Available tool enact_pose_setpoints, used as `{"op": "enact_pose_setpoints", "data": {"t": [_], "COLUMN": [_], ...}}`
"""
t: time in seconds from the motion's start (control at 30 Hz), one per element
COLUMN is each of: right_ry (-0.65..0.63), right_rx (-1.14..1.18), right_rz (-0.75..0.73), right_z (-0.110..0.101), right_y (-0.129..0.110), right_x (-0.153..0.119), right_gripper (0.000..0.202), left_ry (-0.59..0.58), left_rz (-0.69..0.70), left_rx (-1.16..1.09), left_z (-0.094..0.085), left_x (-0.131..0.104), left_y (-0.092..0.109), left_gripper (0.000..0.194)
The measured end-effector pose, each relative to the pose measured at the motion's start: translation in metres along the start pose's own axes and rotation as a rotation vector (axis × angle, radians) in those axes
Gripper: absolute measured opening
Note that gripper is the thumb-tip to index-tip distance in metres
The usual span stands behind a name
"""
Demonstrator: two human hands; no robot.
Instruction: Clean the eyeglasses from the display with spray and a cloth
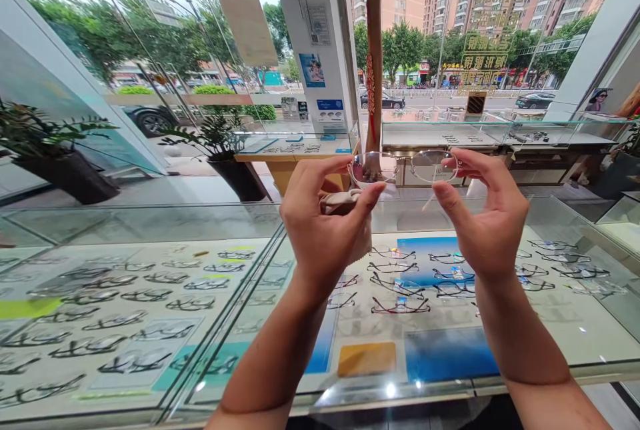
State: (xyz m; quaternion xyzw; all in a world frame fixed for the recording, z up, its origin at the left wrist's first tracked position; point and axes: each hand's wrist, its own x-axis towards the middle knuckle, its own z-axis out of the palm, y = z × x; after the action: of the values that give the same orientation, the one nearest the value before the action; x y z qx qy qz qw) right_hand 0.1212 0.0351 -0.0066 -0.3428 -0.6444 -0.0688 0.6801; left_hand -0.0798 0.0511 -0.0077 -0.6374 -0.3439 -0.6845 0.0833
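Observation:
Both my hands hold up a pair of thin-rimmed eyeglasses (405, 155) in front of me, above a glass display case. My left hand (327, 217) pinches the left rim between thumb and fingers. Tucked in that same hand is a pale cleaning cloth (343, 200), part of it hanging down behind the palm. On the other side, my right hand (483, 210) grips the right end of the frame with its fingers, its thumb under the lens. A small tag or strip (431, 200) shows below the right lens.
Under my arms, the glass display case (250, 377) holds rows of eyeglasses (400, 307), blue sheets (450, 357) and an orange-brown pad (367, 359). Further off stand potted plants (237, 177), a wooden post (373, 70), another glass counter (450, 133) and large windows facing a street.

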Motion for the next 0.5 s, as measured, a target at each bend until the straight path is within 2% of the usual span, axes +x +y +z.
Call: {"op": "enact_pose_setpoints", "data": {"t": [0.5], "right_ry": [-0.006], "right_rx": [-0.020], "right_rz": [0.011], "right_z": [0.0002], "right_y": [-0.0015], "right_x": [-0.0004], "right_gripper": [0.032], "left_ry": [0.002], "left_rz": [-0.010], "left_rx": [-0.006], "left_z": [-0.0013], "left_x": [-0.0006], "left_y": [0.0003], "left_gripper": [0.033]}}
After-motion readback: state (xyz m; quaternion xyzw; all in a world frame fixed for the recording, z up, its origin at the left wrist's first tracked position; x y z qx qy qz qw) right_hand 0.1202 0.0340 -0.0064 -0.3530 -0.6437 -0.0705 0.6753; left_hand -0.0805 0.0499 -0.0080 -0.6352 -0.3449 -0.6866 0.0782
